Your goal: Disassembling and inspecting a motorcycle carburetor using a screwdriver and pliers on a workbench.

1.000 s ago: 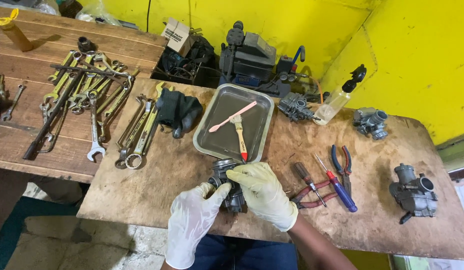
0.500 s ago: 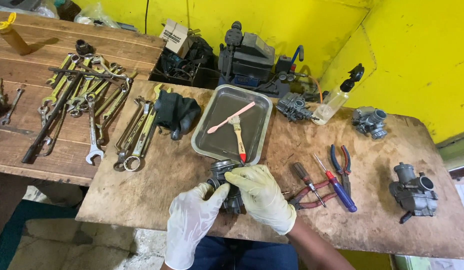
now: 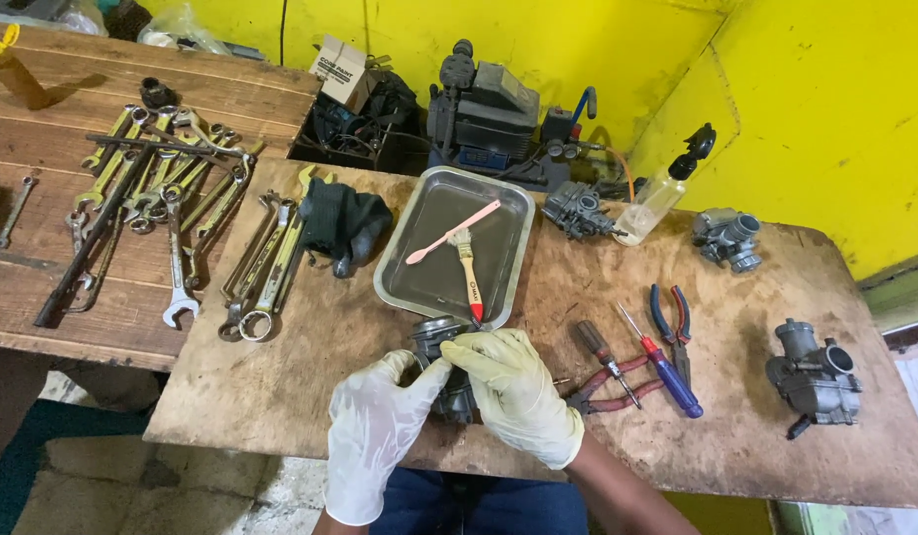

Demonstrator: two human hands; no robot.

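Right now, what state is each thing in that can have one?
Left hand: gloved, gripping the carburetor.
Right hand: gloved, over the carburetor's top.
Metal tray: holds a brush and a pink stick.
Spray bottle: upright, capped.
Pliers: lying shut.

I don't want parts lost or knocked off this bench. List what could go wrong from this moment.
1. The carburetor gripped by the left hand and right hand sits near the front edge of the wooden bench; a slip could drop it or small parts to the floor.
2. The paintbrush handle overhangs the metal tray rim right beside the hands; a bump might flip it out.
3. The screwdrivers and pliers lie close by the right forearm and might get swept aside.
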